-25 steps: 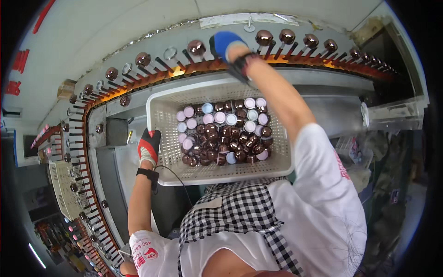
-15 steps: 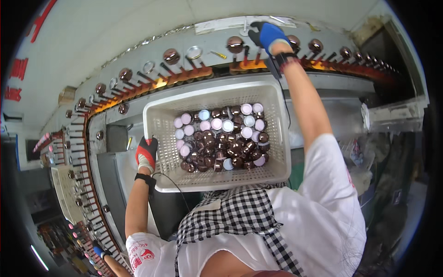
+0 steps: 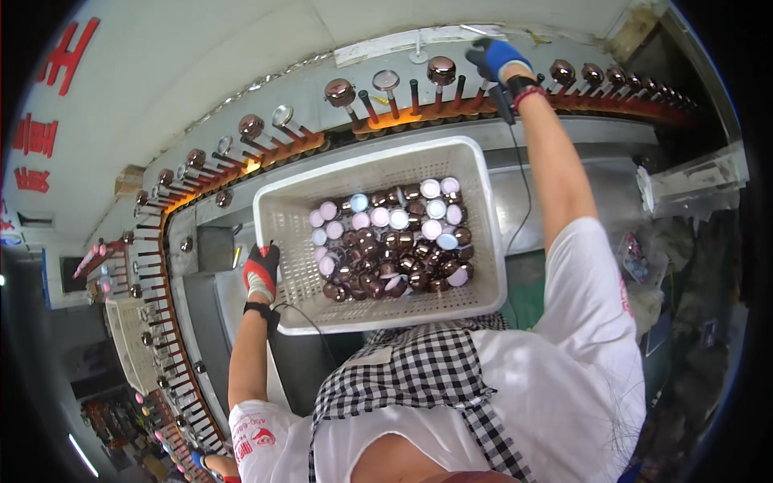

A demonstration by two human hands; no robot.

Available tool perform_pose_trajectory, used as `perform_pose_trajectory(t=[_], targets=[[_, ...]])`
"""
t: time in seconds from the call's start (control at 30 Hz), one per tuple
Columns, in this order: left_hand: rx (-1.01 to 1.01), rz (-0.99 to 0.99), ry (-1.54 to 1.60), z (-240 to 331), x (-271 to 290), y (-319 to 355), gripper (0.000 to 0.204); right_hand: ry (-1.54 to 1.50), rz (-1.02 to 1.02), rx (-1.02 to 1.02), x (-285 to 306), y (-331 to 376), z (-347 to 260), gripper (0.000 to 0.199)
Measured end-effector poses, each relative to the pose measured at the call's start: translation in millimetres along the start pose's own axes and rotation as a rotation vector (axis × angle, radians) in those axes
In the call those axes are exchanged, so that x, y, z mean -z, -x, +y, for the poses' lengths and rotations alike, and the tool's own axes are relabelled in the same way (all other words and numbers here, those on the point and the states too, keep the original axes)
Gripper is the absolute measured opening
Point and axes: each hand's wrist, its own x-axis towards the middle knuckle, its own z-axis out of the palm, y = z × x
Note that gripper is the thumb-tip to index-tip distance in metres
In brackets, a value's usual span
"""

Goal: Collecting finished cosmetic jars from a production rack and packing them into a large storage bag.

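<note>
A pale plastic basket [image 3: 269, 199] stands before me, holding many glossy brown round caps [image 3: 366, 245] and pink, white and pale-blue discs that look like their undersides. My left hand [image 3: 261, 270], in a red, black and white glove, is closed on its left rim. At the far conveyor, my right hand [image 3: 498, 59], in a blue and black glove, has its fingers curled down over the top of a post; what they hold is mostly hidden. Just left of it, a brown cap [image 3: 441, 71] sits on a post, and a silver-faced cap [image 3: 386, 81] stands farther left.
The curved conveyor [image 3: 378, 122] carries rows of dark posts, some with caps, from far right round to lower left. Another pale basket [image 3: 129, 338] stands at left. A metal counter [image 3: 555, 193] lies to the right, and part of another person's arm [image 3: 217, 464] shows at lower left.
The caps and posts on the far conveyor have shifted right. My right hand has moved right with them, its fingers now curled lower. My left hand stays on the basket rim.
</note>
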Motion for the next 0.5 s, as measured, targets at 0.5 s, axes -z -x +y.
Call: perform_pose_trajectory(t=[0.5], targets=[[0.07,-0.011,-0.081,18.5,8.0,19.0,0.045,0.362,-0.208,0.824,-95.4,254.5,-20.1,0.033]])
